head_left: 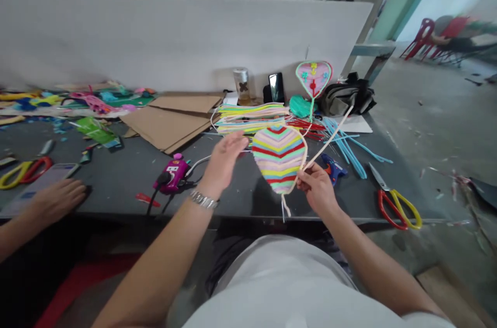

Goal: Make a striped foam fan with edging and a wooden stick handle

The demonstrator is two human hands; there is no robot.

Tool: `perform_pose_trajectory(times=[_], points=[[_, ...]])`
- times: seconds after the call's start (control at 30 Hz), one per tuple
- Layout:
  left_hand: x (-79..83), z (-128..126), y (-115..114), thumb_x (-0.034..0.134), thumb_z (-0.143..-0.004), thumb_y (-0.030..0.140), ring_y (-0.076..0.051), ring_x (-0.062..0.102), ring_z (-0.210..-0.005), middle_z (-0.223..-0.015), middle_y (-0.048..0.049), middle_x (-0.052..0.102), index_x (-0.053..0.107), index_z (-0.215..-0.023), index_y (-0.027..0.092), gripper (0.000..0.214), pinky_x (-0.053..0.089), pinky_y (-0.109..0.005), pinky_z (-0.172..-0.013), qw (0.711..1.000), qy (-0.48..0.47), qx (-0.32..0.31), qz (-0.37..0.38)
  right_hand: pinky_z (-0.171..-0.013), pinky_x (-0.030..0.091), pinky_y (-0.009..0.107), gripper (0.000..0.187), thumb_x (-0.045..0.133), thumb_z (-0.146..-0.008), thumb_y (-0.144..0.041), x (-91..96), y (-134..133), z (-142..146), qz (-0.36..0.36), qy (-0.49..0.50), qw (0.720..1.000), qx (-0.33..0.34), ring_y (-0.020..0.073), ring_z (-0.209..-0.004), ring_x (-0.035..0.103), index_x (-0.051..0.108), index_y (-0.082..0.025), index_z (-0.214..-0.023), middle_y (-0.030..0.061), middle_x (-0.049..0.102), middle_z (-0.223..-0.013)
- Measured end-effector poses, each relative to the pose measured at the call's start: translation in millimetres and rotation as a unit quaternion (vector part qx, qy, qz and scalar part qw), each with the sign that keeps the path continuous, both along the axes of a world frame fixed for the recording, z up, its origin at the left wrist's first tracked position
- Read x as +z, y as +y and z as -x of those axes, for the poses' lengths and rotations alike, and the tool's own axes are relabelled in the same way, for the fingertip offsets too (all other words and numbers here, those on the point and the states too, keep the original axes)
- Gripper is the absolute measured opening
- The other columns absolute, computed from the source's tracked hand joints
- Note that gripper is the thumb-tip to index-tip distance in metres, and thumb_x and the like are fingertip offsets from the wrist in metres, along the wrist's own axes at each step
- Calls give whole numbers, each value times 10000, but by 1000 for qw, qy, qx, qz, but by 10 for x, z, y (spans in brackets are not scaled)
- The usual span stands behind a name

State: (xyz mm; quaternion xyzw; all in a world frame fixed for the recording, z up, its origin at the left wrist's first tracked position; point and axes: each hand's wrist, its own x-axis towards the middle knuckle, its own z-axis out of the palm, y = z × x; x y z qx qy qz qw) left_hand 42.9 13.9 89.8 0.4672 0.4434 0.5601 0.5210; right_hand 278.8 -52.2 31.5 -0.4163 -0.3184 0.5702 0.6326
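A striped pipe-cleaner panel point(277, 158), rounded at the top and narrowing to a point, is held up above the table's front part. Its chevron rows are red, yellow, blue, pink and green, with a cream edging. My right hand point(319, 188) pinches its lower right edge, where a long cream pipe cleaner point(330, 137) sticks out up to the right. My left hand point(227, 160) is beside the panel's left edge with fingers stretched out, apparently holding nothing. A short tail hangs from the panel's tip. Behind it lie bundled coloured pipe cleaners point(248, 117).
Red-and-yellow scissors point(396, 204) lie at the right edge; a blue glue gun point(333, 168) is behind my right hand. A purple power socket point(173, 175), cardboard point(171, 126) and a finished heart-shaped piece point(314, 78) stand around. Another person's hand point(58, 196) rests at left.
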Motion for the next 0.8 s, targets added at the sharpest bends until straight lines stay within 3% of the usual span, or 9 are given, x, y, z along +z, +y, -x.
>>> perform_pose_trajectory(times=[0.13,0.23,0.33,0.43,0.63,0.7,0.8], points=[[-34,-331,187,966,-587,462,-261,763,-887,-906,-69,811,758,-977,161,534,586,-399,-854,989,-71,-112,63,-481,464,205,378,967,-608,-365,-58,-65,-12,10,-30,999,39,94,-503,564,665,-202,-765,-41,651,-589],[-25,-363,154,989,-557,424,-253,768,-801,-799,-50,799,770,-912,155,496,593,-402,-825,987,-71,-118,78,-495,484,228,372,954,-644,-440,-66,-39,-150,10,-85,995,48,119,-527,595,710,-197,-784,-8,683,-607],[35,-318,89,988,-558,433,-246,766,-786,-793,-39,796,774,-910,163,492,596,-398,-820,991,-59,-102,58,-487,487,241,431,917,-676,-554,61,94,-349,-6,-150,989,2,133,-544,615,765,-182,-831,30,725,-670],[129,-293,29,971,-590,459,-218,728,-727,-724,-19,757,786,-913,170,470,585,-356,-747,995,-8,-98,29,-484,451,225,418,894,-715,-562,410,311,-484,-56,-224,973,-31,118,-567,592,788,-175,-832,35,725,-704],[328,-338,-149,909,-704,477,-150,586,-567,-597,15,660,827,-945,196,380,445,-255,-529,987,113,-95,-56,-515,351,229,240,826,-826,-368,1397,666,-236,-223,-335,912,82,84,-553,471,744,-169,-718,-28,606,-596],[389,-356,-220,901,-714,469,-154,586,-564,-597,10,664,832,-945,195,365,432,-254,-520,984,128,-104,-64,-542,365,229,148,814,-811,-246,1612,731,-77,-254,-342,894,141,82,-561,483,726,-169,-720,-42,601,-599],[462,-372,-305,900,-715,445,-168,608,-587,-611,2,678,834,-932,188,342,438,-261,-538,981,147,-109,-62,-577,395,237,126,767,-778,-103,1776,783,107,-282,-388,853,206,101,-604,538,696,-164,-693,-33,636,-626]])
